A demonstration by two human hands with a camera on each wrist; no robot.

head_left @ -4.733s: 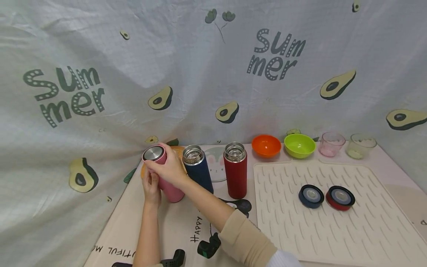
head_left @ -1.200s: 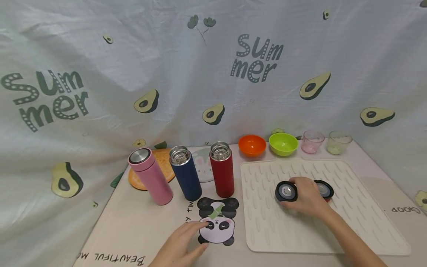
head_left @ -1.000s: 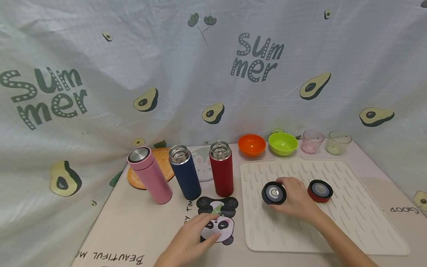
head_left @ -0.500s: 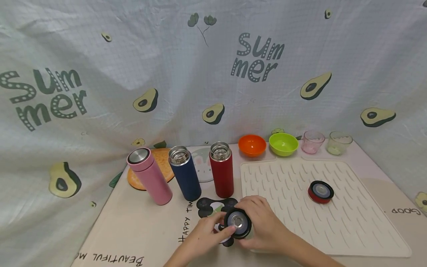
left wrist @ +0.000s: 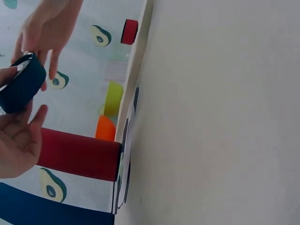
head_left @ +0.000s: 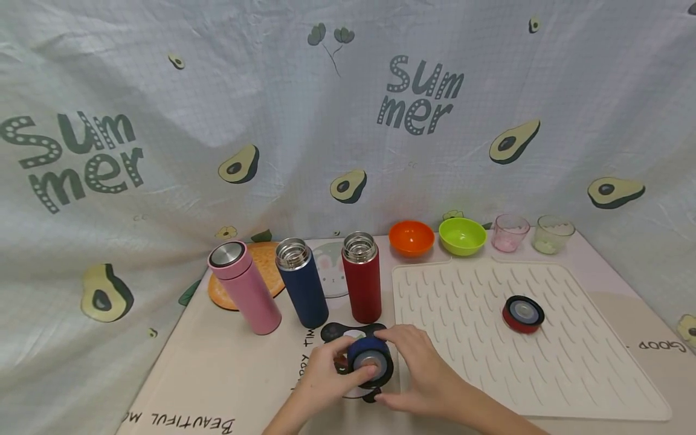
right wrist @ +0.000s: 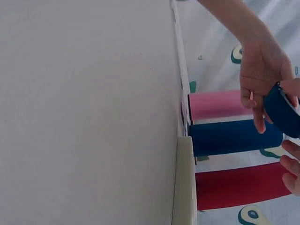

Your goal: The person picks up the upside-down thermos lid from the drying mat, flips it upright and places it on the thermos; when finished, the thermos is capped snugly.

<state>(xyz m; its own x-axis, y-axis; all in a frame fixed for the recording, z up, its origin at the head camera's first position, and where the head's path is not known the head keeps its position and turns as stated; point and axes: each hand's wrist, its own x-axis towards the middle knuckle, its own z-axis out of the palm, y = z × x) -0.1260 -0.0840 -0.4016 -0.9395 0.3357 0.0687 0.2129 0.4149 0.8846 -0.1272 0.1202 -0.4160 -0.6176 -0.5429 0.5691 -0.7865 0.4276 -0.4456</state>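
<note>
A blue lid (head_left: pixel 368 345) with a black rim is held low above the front of the table, its grey inner side turned towards me. My left hand (head_left: pixel 322 376) grips it, with the thumb pressed on the inner face and fingers round the side. My right hand (head_left: pixel 426 371) is spread just to the lid's right; its fingertips are close to the rim, and contact is unclear. In the left wrist view the lid (left wrist: pixel 23 86) shows between both hands. Behind stand an uncapped blue bottle (head_left: pixel 304 290), an uncapped red bottle (head_left: pixel 363 284) and a capped pink bottle (head_left: pixel 247 293).
A red lid (head_left: pixel 522 314) lies on the cream ribbed mat (head_left: pixel 462 386) at the right. Along the back edge are an orange bowl (head_left: pixel 411 238), a green bowl (head_left: pixel 462 237), a pink glass (head_left: pixel 510 232) and a greenish glass (head_left: pixel 551 234). A patterned curtain (head_left: pixel 304 109) hangs behind.
My right hand has lifted the blue lid off the mat and carried it left to my left hand. The left hand now grips it, while the right fingers have spread away. Earlier, both hands were at the pink bottle.
</note>
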